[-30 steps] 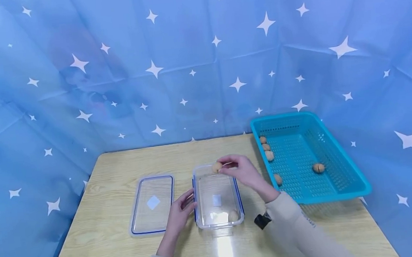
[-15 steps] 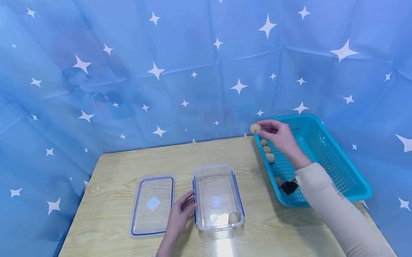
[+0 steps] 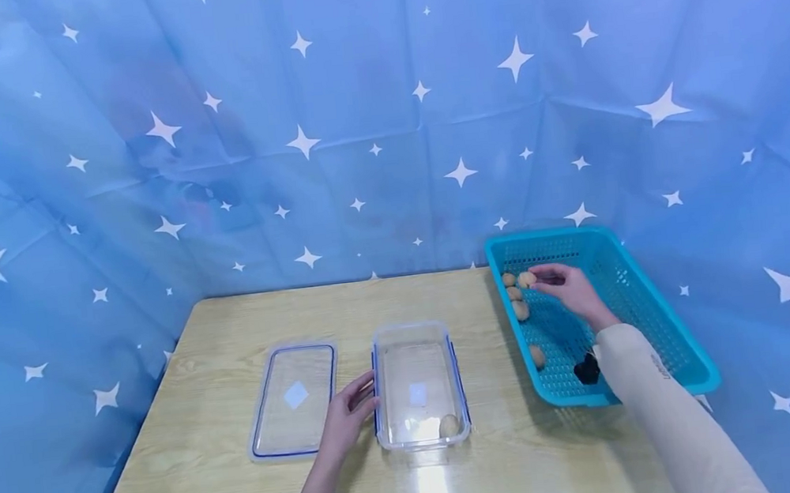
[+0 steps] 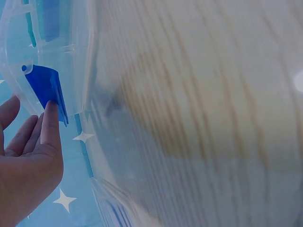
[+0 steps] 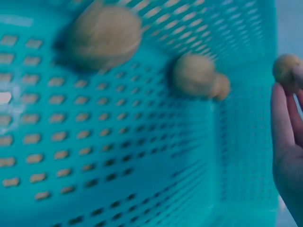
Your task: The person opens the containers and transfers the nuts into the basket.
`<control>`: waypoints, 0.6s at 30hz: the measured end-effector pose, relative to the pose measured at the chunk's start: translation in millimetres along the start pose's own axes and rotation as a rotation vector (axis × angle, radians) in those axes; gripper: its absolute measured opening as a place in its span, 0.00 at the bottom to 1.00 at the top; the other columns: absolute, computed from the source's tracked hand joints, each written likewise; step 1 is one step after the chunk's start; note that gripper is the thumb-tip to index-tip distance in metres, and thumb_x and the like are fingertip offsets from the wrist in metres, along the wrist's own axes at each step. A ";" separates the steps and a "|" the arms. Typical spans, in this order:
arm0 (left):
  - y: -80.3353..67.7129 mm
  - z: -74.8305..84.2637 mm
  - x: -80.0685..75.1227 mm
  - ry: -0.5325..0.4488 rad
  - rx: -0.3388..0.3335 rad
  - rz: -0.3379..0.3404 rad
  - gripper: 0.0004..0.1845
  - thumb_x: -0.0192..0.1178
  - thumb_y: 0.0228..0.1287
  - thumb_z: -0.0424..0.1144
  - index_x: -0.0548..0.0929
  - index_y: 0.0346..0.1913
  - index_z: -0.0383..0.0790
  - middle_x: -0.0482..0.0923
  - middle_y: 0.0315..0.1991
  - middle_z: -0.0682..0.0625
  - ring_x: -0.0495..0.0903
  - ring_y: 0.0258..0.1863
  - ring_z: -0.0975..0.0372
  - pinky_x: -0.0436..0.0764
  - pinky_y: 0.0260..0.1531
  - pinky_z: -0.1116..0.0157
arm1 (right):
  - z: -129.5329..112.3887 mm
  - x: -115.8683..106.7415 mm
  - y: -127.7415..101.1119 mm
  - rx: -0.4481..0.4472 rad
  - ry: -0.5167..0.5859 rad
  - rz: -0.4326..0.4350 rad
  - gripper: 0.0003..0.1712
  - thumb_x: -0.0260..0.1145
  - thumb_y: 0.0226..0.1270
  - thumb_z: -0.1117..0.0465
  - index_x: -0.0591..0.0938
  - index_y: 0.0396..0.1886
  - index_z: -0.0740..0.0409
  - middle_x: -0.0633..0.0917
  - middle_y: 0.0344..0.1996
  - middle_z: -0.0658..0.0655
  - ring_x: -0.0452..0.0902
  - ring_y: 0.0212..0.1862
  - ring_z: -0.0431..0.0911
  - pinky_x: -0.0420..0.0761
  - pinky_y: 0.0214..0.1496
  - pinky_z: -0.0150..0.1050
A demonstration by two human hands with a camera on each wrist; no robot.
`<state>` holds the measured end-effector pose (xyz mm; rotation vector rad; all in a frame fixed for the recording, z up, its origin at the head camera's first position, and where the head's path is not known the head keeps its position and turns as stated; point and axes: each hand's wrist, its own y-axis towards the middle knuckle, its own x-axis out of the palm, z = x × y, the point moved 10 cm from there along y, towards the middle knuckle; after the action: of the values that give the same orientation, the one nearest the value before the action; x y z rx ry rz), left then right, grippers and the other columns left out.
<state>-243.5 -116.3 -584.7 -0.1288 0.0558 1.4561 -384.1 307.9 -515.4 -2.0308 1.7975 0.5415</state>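
Observation:
My right hand pinches a walnut over the far left part of the turquoise basket. In the right wrist view that walnut sits between the fingertips at the right edge. Several more walnuts lie along the basket's left side. My left hand is at the left side of a clear plastic container. One finger touches the container's blue side clip in the left wrist view, the fingers loosely extended. A single walnut lies in the container's near right corner.
Left of the container, a clear lid with a blue seal lies flat on the wooden table. A blue star-patterned curtain hangs behind the table and at both sides.
My right hand has carried the walnut from over the container, past the basket's rim, to inside the basket's outline. My left hand has stayed by the container.

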 end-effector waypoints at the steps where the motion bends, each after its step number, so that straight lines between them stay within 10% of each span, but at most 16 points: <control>1: 0.0 -0.3 0.0 0.002 -0.004 0.001 0.27 0.59 0.67 0.25 0.70 0.68 0.28 0.70 0.68 0.31 0.73 0.66 0.40 0.81 0.62 0.65 | 6.3 1.4 -1.3 0.008 -0.005 -0.024 0.29 0.60 0.75 0.50 0.72 0.69 0.61 0.77 0.64 0.68 0.75 0.49 0.29 0.77 0.67 0.61; 8: 1.4 1.3 1.5 -0.009 0.003 -0.006 0.27 0.59 0.67 0.26 0.70 0.69 0.29 0.70 0.68 0.30 0.73 0.67 0.40 0.81 0.63 0.65 | 32.3 13.1 -7.4 0.057 -0.032 -0.171 0.29 0.62 0.74 0.50 0.74 0.67 0.62 0.77 0.64 0.70 0.77 0.61 0.60 0.78 0.66 0.62; 18: 0.5 -1.4 0.2 -0.009 -0.008 0.004 0.27 0.59 0.67 0.26 0.70 0.69 0.30 0.70 0.68 0.31 0.73 0.67 0.41 0.81 0.63 0.65 | 41.5 40.3 -2.9 0.025 -0.059 -0.344 0.24 0.66 0.70 0.57 0.78 0.61 0.66 0.82 0.54 0.67 0.80 0.50 0.44 0.84 0.52 0.38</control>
<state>-244.0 -116.2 -586.2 -0.1286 0.0435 1.4605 -378.3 295.5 -571.6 -2.2159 1.3704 0.4661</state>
